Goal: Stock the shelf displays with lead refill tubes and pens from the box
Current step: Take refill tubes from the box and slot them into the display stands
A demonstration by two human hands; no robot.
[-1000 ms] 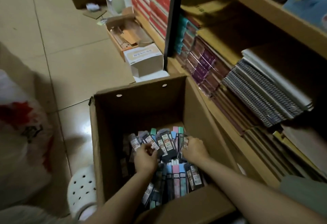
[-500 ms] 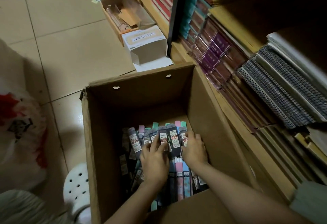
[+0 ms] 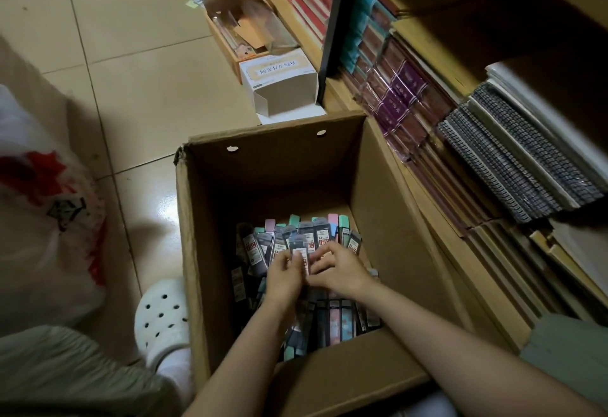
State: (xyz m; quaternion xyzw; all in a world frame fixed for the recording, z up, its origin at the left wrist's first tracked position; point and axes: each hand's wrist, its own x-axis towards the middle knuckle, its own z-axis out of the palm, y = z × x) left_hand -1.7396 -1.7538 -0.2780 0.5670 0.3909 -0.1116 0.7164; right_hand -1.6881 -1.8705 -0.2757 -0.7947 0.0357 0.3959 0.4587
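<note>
An open cardboard box (image 3: 378,192) stands on the floor. Its bottom is covered with several lead refill tubes (image 3: 253,248), dark with red-and-white labels, and pastel pink, teal and blue ones (image 3: 342,321). Both my hands are down inside the box, close together over the pile. My left hand (image 3: 284,276) pinches one dark tube (image 3: 299,245) and holds it upright. My right hand (image 3: 342,271) has its fingers curled round a bunch of tubes right beside it. The tubes under my hands are hidden.
A wooden shelf (image 3: 437,229) full of stacked notebooks (image 3: 513,166) runs along the right. On the floor beyond lie a white carton (image 3: 279,77) and an open box of stock (image 3: 243,31). A white plastic bag (image 3: 42,212) sits at left, my white clog (image 3: 161,314) by the box.
My hands have drawn together in the box. The left hand, flat on the pile before, now lifts one tube upright. The view has dropped closer to the box.
</note>
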